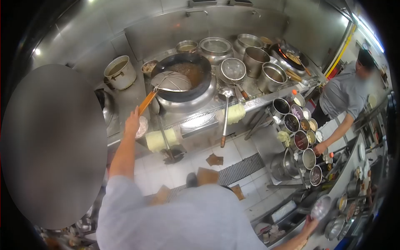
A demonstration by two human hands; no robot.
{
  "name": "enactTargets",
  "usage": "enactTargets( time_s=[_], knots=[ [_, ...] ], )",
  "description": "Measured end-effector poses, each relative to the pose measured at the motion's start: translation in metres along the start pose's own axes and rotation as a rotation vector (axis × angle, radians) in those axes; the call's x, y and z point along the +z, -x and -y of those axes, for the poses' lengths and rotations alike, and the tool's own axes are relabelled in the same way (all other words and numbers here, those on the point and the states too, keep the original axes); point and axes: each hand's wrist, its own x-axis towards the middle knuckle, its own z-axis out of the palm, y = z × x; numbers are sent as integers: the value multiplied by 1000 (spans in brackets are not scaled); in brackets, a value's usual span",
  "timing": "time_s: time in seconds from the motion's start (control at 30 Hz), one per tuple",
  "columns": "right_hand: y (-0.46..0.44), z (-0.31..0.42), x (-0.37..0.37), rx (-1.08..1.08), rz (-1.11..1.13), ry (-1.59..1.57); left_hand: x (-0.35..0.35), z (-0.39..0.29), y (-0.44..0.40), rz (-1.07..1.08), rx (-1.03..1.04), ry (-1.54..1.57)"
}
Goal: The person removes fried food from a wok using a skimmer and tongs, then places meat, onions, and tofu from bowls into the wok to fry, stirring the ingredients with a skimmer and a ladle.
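My left hand (132, 121) is closed round the wooden handle (147, 103) of a large round strainer (171, 81). The strainer's head lies tilted over the left side of a black wok (202, 91), which has brown liquid (189, 71) in it. A small bowl of pale food (142, 126) stands just right of that hand. Low on the right, my right hand (309, 226) grips a bowl (321, 207) by its side; what the bowl contains is blurred. Behind the wok's front edge, a ladle (227, 92) and a fine mesh skimmer (233, 69) rest on the stove.
Steel pots (256, 60) and a tall white pot (120, 73) flank the wok. Folded cloths (161, 139) hang at the stove edge. On the right, a co-worker (343, 91) reaches a hand (320, 148) among several seasoning containers (301, 140). Cardboard pieces (214, 159) lie on the tiled floor.
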Motion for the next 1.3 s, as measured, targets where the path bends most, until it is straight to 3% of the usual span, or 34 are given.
enactTargets(
  time_s=[0.07, 0.2, 0.27, 0.3, 0.37, 0.4, 0.47, 0.57, 0.77, 0.9, 0.97, 1.03, 1.1, 1.17, 1.23, 1.27, 1.3],
  knots=[
    [29, -15, 95, 83, 38, 78, -41, -9, 4, -57, 111, 76],
    [68, -42, 244, 128, 248, 204, -19, 18, -37, -155, 244, 265],
    [92, -45, 315, 124, 383, 216, -3, 18, -63, -328, 486, 488],
    [107, -45, 350, 125, 452, 223, -24, 5, -64, -328, 482, 493],
    [133, -46, 413, 113, 572, 210, -87, -39, -49, 406, -1, 1179],
    [140, -49, 442, 130, 600, 245, -85, -52, -54, 406, -5, 1183],
    [152, -53, 500, 158, 687, 304, -80, -76, -65, 583, -30, 1688],
    [162, -60, 576, 201, 789, 354, -77, -111, -68, 748, -82, 1962],
    [164, -79, 703, 227, 1050, 390, -54, -141, -61, 1139, -167, 2391],
    [161, -99, 785, 239, 1088, 433, -45, -137, -57, 1185, -258, 2443],
    [158, -106, 829, 140, 1176, 531, -36, -129, -60, 1136, -269, 2274],
    [168, -104, 878, -155, 1238, 598, -33, -126, -60, 1052, -295, 2184],
    [159, -135, 947, -815, 1024, 953, -29, -133, -58, 907, -241, 1940],
    [204, -144, 1000, -1468, 858, 730, -44, -144, -48, 833, -280, 1833],
    [280, -124, 1024, -1448, 1044, 1143, -50, -145, -44, 960, -337, 2073],
    [295, -127, 1038, -1449, 1049, 1138, -42, -142, -40, 983, -383, 2142],
    [307, -129, 1050, -1637, 1009, 1140, -40, -140, -37, 978, -382, 2142]
  ],
)
